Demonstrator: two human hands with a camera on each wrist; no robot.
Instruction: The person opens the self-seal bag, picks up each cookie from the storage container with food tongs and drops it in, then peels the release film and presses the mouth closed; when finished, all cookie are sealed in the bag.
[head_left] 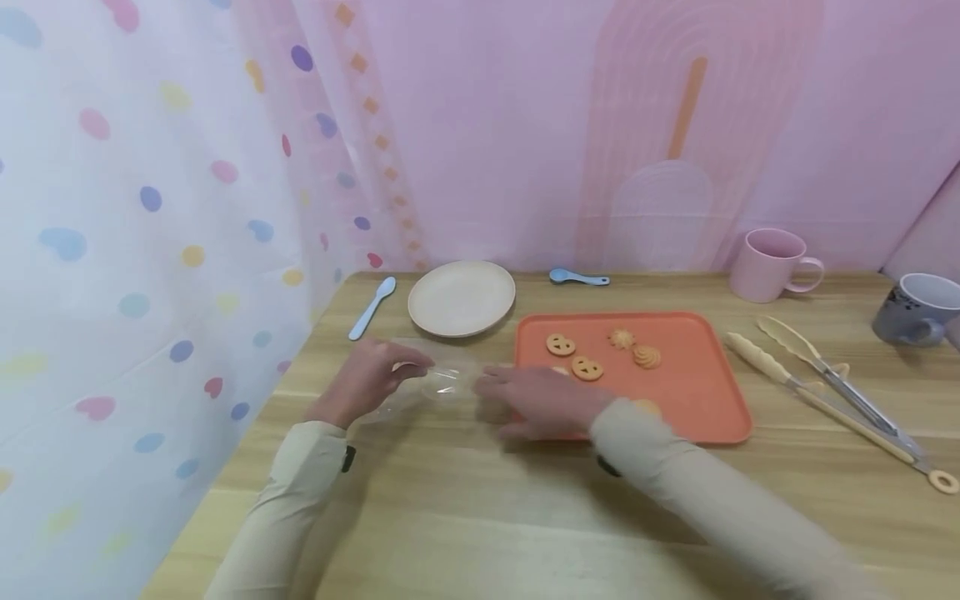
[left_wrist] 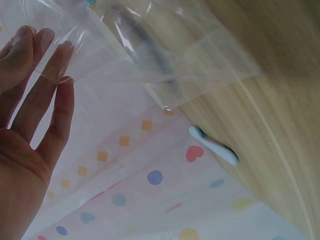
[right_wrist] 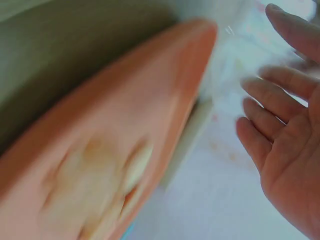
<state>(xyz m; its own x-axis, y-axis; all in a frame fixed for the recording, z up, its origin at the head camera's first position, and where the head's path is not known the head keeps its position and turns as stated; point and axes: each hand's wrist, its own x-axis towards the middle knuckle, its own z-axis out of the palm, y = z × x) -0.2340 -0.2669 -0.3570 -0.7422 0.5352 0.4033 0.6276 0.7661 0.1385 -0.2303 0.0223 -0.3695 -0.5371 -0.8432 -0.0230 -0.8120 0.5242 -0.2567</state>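
My left hand pinches a clear plastic bag between thumb and fingertips. The bag hangs thin and see-through toward the right, low over the wooden table. Across from it, my right hand is blurred, its fingers stretched toward the bag's other side; in the right wrist view nothing lies in its palm. Under the right wrist is the orange tray, with several cookies on it, among them a smiley-face cookie and a swirled cookie. The hand and sleeve cover the tray's lower left part.
A cream plate stands behind the bag, between a light blue spoon and a smaller blue spoon. Tongs lie right of the tray. A pink mug and a grey mug stand at the back right.
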